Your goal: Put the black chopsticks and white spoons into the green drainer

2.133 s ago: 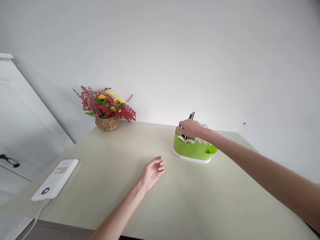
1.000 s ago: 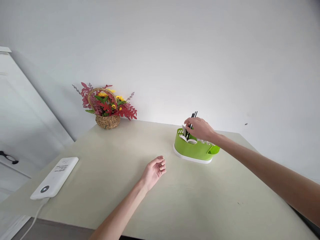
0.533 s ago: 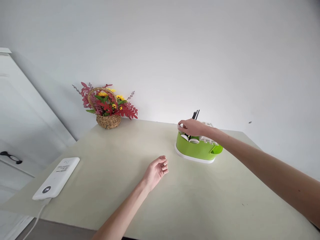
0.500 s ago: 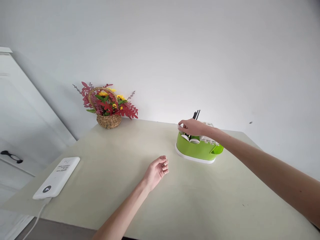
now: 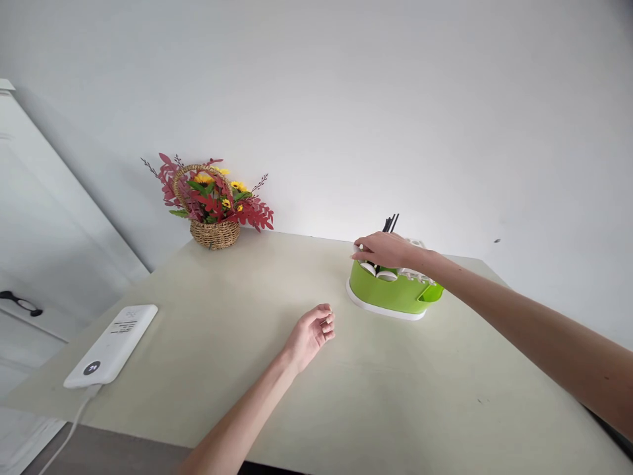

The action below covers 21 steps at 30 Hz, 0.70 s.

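A green holder on a white base [image 5: 390, 297] stands at the far right of a pale table [image 5: 208, 310]. White pieces and dark chopsticks [image 5: 390, 223] stick up out of it. My right hand [image 5: 386, 249] hovers over the holder's left end, fingers pinched on a small white piece at its rim. My left hand [image 5: 310, 333] rests palm up on the table near the middle, fingers loosely curled with nothing in them.
A wicker basket of red and yellow artificial flowers [image 5: 213, 204] sits at the table's far left by the wall. A white power bank [image 5: 113, 343] with a cable lies near the left front edge. A white door with a dark handle [image 5: 17, 302] is at left.
My right hand drew back over the holder a second ago, then returned to its left end and lowered slightly. The left hand stayed put. The view shifted a little.
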{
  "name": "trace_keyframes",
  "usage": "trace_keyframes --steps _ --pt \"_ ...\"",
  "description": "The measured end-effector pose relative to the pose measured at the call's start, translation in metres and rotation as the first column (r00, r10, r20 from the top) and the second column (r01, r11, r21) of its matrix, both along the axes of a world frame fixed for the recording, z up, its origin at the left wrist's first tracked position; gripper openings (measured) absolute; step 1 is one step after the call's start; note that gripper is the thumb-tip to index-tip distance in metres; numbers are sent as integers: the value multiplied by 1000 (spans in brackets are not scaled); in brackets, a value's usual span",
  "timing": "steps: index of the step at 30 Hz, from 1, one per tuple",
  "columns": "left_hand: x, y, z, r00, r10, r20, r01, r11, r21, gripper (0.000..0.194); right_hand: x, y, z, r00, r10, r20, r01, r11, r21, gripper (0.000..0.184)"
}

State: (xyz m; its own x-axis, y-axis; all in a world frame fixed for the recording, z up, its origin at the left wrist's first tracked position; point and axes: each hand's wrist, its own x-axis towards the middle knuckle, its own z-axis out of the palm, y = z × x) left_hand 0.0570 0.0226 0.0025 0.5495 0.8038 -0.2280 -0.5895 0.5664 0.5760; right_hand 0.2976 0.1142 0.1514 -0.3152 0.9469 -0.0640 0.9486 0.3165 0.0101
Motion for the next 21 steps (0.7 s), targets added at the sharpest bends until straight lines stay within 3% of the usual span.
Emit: trace_keyframes --steps 6,9,12,15,21 --pt "1 0 2 1000 -1 -11 2 1000 4 21 -4 1 -2 999 -35 12 34 999 12 40" --pt "1 0 4 1000 0 -15 0 1000 4 21 -1 3 0 998 -64 -22 64 998 18 46" --pt "0 0 4 1000 4 -19 -4 1000 8 21 4 -3 7 993 -100 -68 106 990 88 57" --pt "-1 -1 3 1000 7 -15 -7 1000 7 21 12 -22 12 982 -132 -136 157 968 197 56" --pt "0 -2 5 1000 4 -23 -4 1000 7 20 36 -63 -16 939 -227 -260 308 891 334 55"
